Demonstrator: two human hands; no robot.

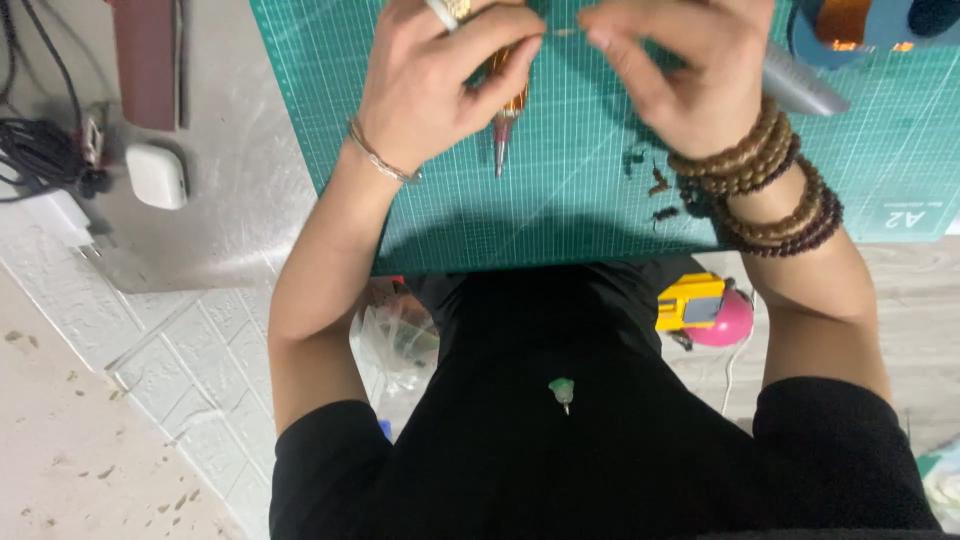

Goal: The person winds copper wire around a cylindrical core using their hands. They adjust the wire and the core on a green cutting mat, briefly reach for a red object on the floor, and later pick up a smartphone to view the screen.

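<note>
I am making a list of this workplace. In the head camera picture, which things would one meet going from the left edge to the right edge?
Black cables → white charger case → left hand with thin bangle → amber-handled tool → right hand → bead bracelets → grey cylinder.

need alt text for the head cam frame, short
Two hands work close together over a green cutting mat: the left hand grips an orange-handled pointed tool, and the right hand, blurred, with bead bracelets on its wrist, pinches something tiny beside it. Small dark scraps lie on the mat.
</note>
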